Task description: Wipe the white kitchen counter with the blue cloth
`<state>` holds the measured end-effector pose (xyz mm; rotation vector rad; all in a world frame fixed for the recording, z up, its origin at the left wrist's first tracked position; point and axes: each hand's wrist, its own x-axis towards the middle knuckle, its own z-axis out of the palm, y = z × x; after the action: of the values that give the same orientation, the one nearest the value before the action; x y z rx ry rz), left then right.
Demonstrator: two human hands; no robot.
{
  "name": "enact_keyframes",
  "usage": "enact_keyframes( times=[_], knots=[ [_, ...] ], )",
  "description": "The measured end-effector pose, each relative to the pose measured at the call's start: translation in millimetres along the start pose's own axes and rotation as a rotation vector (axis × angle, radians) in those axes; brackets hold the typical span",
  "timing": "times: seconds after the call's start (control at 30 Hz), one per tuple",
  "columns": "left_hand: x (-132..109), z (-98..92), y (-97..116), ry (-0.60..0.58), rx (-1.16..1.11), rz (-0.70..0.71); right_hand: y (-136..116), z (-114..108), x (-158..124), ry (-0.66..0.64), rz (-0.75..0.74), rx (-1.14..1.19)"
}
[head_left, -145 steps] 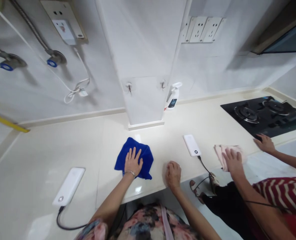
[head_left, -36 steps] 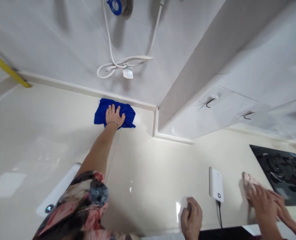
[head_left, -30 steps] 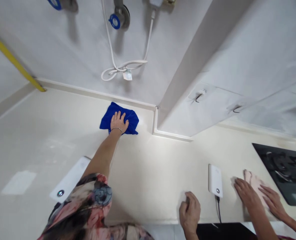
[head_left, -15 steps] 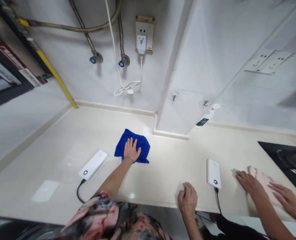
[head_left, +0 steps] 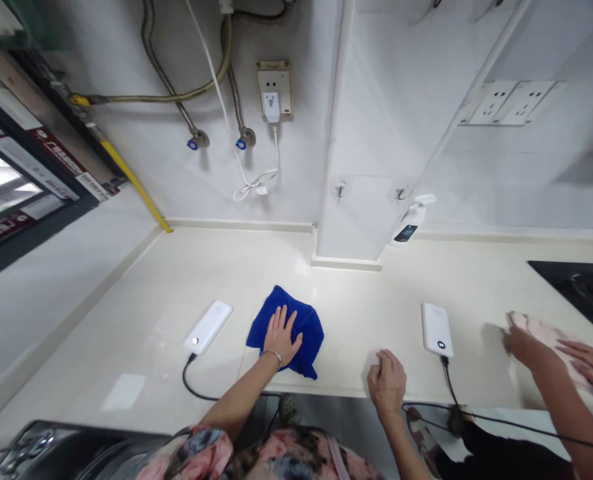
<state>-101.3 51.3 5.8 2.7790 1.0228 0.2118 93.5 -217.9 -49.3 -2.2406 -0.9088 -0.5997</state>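
Note:
My left hand lies flat with fingers spread on a blue cloth, pressing it onto the cream countertop near the front edge. A thin bracelet circles that wrist. My right hand rests at the counter's front edge with fingers curled under; nothing shows inside it. A white power bank with a black cable lies just left of the cloth.
Another person's two hands press a pink cloth at the right, beside a black gas hob. A second power bank lies between us. A white pillar, a spray bottle, wall sockets and pipes stand behind.
My left hand has dragged the blue cloth from the back wall toward the front edge of the counter. The view has pulled back with it. My right hand stays at the edge.

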Motion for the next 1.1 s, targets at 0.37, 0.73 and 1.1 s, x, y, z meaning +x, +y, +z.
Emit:
enact_keyframes(
  times=[0.37, 0.73, 1.1],
  knots=[
    [86, -12.3, -48, 0.053, -0.048, -0.207, -1, -6, 4, -0.061, -0.004, -0.068],
    [189, -3.4, -82, 0.076, -0.078, -0.254, 2, -8, 8, -0.117, -0.051, -0.097],
    [318, 3.9, -101, 0.121, -0.116, -0.366, 23, -6, -2, -0.139, 0.051, -0.025]
  ],
)
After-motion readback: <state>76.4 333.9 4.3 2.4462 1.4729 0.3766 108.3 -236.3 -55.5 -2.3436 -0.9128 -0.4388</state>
